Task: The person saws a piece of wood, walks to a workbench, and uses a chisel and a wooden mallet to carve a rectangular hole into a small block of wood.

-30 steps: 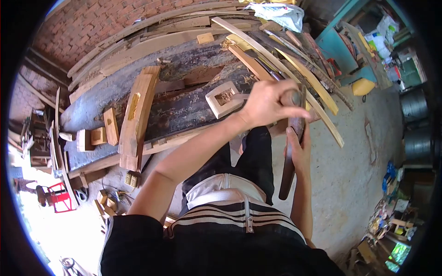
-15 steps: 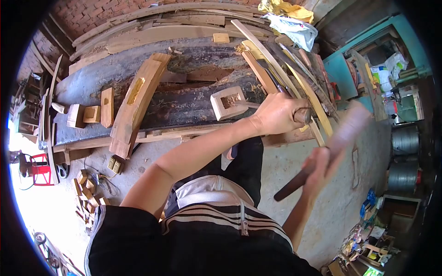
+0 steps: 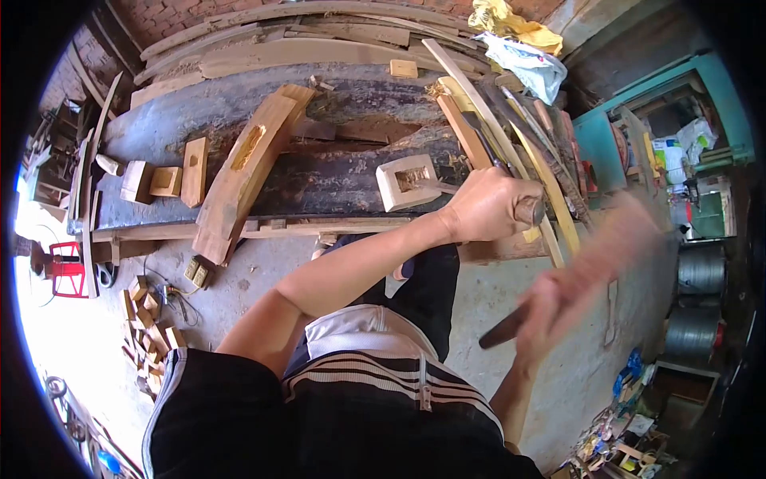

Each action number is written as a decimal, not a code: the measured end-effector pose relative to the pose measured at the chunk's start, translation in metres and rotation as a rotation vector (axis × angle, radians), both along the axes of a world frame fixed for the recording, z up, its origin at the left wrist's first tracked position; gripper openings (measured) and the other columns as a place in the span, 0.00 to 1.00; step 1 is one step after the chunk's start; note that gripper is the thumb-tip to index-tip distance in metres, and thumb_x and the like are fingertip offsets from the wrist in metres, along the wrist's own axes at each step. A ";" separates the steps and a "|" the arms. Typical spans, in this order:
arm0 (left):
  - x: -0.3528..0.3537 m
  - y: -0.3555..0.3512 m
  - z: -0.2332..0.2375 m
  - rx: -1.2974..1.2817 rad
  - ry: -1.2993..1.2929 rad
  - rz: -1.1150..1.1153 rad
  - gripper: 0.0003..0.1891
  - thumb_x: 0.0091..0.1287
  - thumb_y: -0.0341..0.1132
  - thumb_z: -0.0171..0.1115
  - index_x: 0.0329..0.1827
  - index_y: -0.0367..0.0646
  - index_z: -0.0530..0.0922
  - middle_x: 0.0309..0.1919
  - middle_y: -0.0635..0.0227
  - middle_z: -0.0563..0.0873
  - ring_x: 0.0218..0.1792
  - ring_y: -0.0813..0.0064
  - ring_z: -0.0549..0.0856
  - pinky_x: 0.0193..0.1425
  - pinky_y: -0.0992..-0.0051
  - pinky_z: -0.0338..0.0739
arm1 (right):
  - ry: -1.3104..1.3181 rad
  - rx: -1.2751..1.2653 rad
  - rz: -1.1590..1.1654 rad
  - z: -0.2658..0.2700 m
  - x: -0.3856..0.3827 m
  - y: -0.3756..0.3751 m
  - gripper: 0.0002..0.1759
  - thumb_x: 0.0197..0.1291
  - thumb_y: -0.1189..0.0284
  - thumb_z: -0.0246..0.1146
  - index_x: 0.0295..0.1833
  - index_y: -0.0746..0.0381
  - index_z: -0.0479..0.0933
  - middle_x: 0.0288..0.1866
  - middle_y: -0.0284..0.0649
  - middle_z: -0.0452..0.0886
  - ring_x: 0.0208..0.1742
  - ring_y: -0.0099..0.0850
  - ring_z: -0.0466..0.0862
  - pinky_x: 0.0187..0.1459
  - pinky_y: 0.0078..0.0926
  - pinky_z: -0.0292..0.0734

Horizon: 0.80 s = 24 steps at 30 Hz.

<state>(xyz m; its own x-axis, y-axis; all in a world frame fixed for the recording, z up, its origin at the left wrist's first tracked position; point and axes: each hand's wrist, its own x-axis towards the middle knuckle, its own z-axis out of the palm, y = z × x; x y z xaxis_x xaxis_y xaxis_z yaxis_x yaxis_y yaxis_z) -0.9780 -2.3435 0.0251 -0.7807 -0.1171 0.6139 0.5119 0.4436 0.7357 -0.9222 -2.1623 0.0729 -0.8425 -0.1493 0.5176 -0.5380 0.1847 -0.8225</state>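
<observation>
My left hand (image 3: pixel 491 203) is closed round the handle of a chisel (image 3: pixel 528 210), whose rounded butt sticks out of my fist. The chisel's blade runs left into the hollow of a pale wooden block (image 3: pixel 391 190) on the bench, and its tip is hidden there. In my right hand (image 3: pixel 542 311) is a wooden mallet (image 3: pixel 610 247), smeared by motion. The mallet's head is up and to the right, apart from the chisel's butt, and its dark handle end points down to the left.
A long beam with a chiselled slot (image 3: pixel 254 148) lies across the dark bench (image 3: pixel 327 188). Small wooden blocks (image 3: pixel 165 182) stand at its left. Strips of wood and tools (image 3: pixel 546 164) crowd the right. Wood offcuts (image 3: pixel 148 319) lie on the floor.
The view has shifted slightly, so the bench sits a little further right. The mallet is blurred in both frames; its head now shows slightly lower. My left hand keeps its hold on the chisel.
</observation>
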 end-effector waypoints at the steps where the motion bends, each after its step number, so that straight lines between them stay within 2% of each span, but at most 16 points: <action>1: -0.001 0.001 0.002 0.014 0.030 0.032 0.07 0.51 0.34 0.68 0.33 0.47 0.81 0.25 0.53 0.83 0.31 0.45 0.84 0.35 0.55 0.80 | 0.008 0.237 0.019 -0.002 -0.004 -0.005 0.18 0.66 0.75 0.56 0.59 0.71 0.66 0.31 0.37 0.71 0.26 0.24 0.72 0.34 0.25 0.71; 2: -0.002 0.004 0.001 0.013 0.034 0.026 0.07 0.51 0.34 0.68 0.33 0.47 0.81 0.25 0.53 0.83 0.31 0.45 0.84 0.35 0.55 0.80 | 0.011 0.472 0.041 -0.004 -0.006 -0.007 0.17 0.66 0.76 0.53 0.58 0.71 0.66 0.30 0.36 0.71 0.25 0.24 0.71 0.33 0.23 0.72; 4: -0.002 -0.001 0.002 0.040 0.056 0.059 0.08 0.50 0.34 0.69 0.32 0.46 0.80 0.25 0.53 0.82 0.32 0.45 0.83 0.35 0.55 0.80 | -0.053 0.453 0.081 0.006 -0.004 -0.001 0.18 0.67 0.75 0.54 0.60 0.70 0.65 0.31 0.36 0.72 0.25 0.24 0.70 0.31 0.22 0.71; 6: 0.003 -0.003 0.001 0.045 -0.019 0.017 0.08 0.51 0.34 0.69 0.31 0.45 0.79 0.25 0.52 0.82 0.32 0.44 0.83 0.35 0.55 0.80 | -0.266 0.135 0.088 0.011 0.003 0.011 0.24 0.62 0.71 0.65 0.58 0.73 0.67 0.37 0.50 0.80 0.37 0.37 0.82 0.43 0.32 0.77; 7: 0.002 -0.005 0.000 0.045 -0.014 0.009 0.08 0.51 0.34 0.69 0.32 0.46 0.80 0.25 0.52 0.83 0.33 0.44 0.83 0.36 0.55 0.80 | -0.090 -0.029 0.067 0.007 0.002 0.003 0.26 0.67 0.68 0.61 0.65 0.69 0.64 0.39 0.39 0.74 0.26 0.25 0.68 0.31 0.22 0.68; 8: -0.001 -0.004 0.001 0.042 -0.001 -0.007 0.08 0.51 0.34 0.69 0.33 0.46 0.81 0.26 0.52 0.83 0.33 0.45 0.84 0.36 0.55 0.80 | -0.087 -0.031 0.060 0.006 -0.002 -0.006 0.26 0.67 0.68 0.61 0.65 0.69 0.64 0.39 0.39 0.74 0.26 0.25 0.68 0.31 0.22 0.68; 10: -0.001 -0.004 0.003 0.024 -0.049 -0.023 0.09 0.51 0.34 0.69 0.34 0.46 0.82 0.27 0.52 0.84 0.34 0.45 0.84 0.37 0.55 0.81 | 0.136 0.456 0.111 0.006 -0.011 -0.019 0.26 0.67 0.70 0.58 0.66 0.71 0.63 0.34 0.38 0.75 0.24 0.25 0.70 0.31 0.20 0.69; 12: -0.004 -0.004 -0.003 0.059 0.033 0.051 0.10 0.50 0.33 0.70 0.34 0.45 0.81 0.27 0.52 0.84 0.34 0.45 0.84 0.37 0.56 0.80 | 0.016 0.441 0.121 0.004 -0.015 -0.008 0.25 0.67 0.71 0.56 0.65 0.71 0.63 0.35 0.39 0.74 0.29 0.27 0.73 0.36 0.23 0.72; 14: 0.002 -0.008 0.002 0.072 0.009 0.005 0.10 0.50 0.34 0.71 0.35 0.45 0.82 0.27 0.52 0.84 0.35 0.45 0.84 0.38 0.56 0.80 | 0.004 0.310 0.093 0.001 -0.013 0.005 0.26 0.66 0.70 0.59 0.65 0.71 0.63 0.38 0.40 0.73 0.34 0.27 0.74 0.36 0.24 0.71; 15: 0.002 -0.008 0.001 0.070 -0.004 -0.006 0.11 0.50 0.34 0.71 0.36 0.46 0.82 0.27 0.52 0.84 0.35 0.45 0.84 0.38 0.56 0.80 | -0.139 0.002 0.140 0.008 0.000 -0.004 0.27 0.65 0.70 0.60 0.65 0.71 0.62 0.37 0.40 0.73 0.32 0.26 0.73 0.33 0.23 0.70; 16: 0.001 -0.006 0.001 0.068 -0.011 -0.023 0.11 0.50 0.35 0.71 0.36 0.46 0.83 0.28 0.52 0.84 0.36 0.45 0.84 0.39 0.56 0.81 | -0.143 0.004 0.136 0.008 0.000 -0.008 0.27 0.65 0.70 0.60 0.65 0.71 0.62 0.37 0.40 0.73 0.32 0.26 0.73 0.33 0.23 0.70; 18: 0.001 -0.004 -0.001 0.050 -0.036 -0.051 0.12 0.50 0.35 0.71 0.37 0.44 0.83 0.27 0.50 0.84 0.36 0.45 0.85 0.39 0.56 0.81 | -0.088 0.441 0.079 0.011 -0.006 -0.019 0.31 0.62 0.68 0.68 0.63 0.74 0.65 0.43 0.50 0.80 0.42 0.39 0.79 0.48 0.34 0.75; 19: -0.001 -0.001 -0.007 0.029 -0.006 -0.021 0.12 0.49 0.35 0.71 0.36 0.43 0.83 0.27 0.50 0.84 0.35 0.46 0.85 0.39 0.57 0.81 | -0.283 0.294 0.094 0.011 0.001 -0.024 0.33 0.63 0.67 0.68 0.66 0.73 0.64 0.49 0.51 0.80 0.48 0.38 0.79 0.53 0.33 0.74; 22: 0.006 -0.003 -0.006 -0.025 -0.051 -0.005 0.12 0.49 0.34 0.71 0.35 0.40 0.84 0.26 0.50 0.84 0.34 0.47 0.86 0.39 0.59 0.82 | -0.297 0.226 0.133 0.001 -0.002 -0.009 0.33 0.64 0.66 0.67 0.67 0.72 0.64 0.51 0.50 0.80 0.50 0.37 0.79 0.55 0.32 0.73; 23: 0.006 -0.006 -0.002 0.053 -0.080 -0.028 0.11 0.49 0.33 0.70 0.35 0.40 0.84 0.26 0.51 0.85 0.32 0.50 0.87 0.39 0.61 0.82 | -0.303 0.225 0.119 -0.008 -0.003 -0.004 0.33 0.64 0.66 0.67 0.67 0.72 0.64 0.51 0.50 0.80 0.50 0.37 0.79 0.55 0.32 0.73; 24: 0.005 -0.010 0.005 0.132 -0.102 -0.053 0.10 0.50 0.31 0.70 0.35 0.40 0.84 0.25 0.52 0.85 0.31 0.53 0.87 0.38 0.62 0.82 | -0.202 0.271 0.101 -0.018 -0.007 0.001 0.28 0.66 0.67 0.65 0.65 0.69 0.64 0.41 0.42 0.77 0.36 0.28 0.75 0.39 0.25 0.70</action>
